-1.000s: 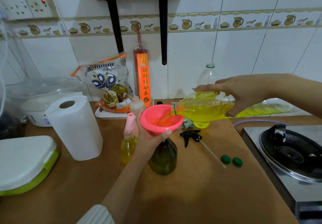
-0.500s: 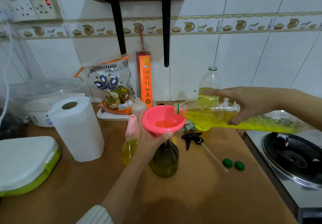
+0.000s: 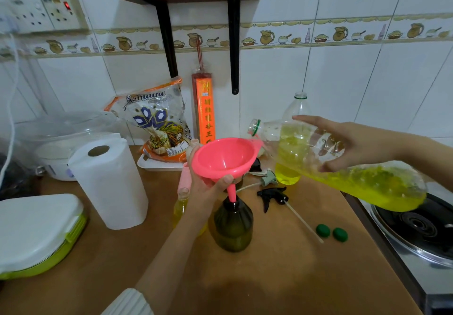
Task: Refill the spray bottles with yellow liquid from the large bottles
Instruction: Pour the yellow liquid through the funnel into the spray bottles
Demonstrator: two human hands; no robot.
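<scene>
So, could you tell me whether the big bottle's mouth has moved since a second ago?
Yes. The large bottle has tipped back: its mouth has risen up and right, off the pink funnel.

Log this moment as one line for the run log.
step: pour paused | left hand: holds pink funnel in dark spray bottle | right hand: grips large bottle, mouth tipped up | flow: none

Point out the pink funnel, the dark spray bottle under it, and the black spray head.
pink funnel (image 3: 224, 158), head view, inside of bowl.
dark spray bottle (image 3: 232, 226), head view, body.
black spray head (image 3: 272, 196), head view, trigger body.
</scene>
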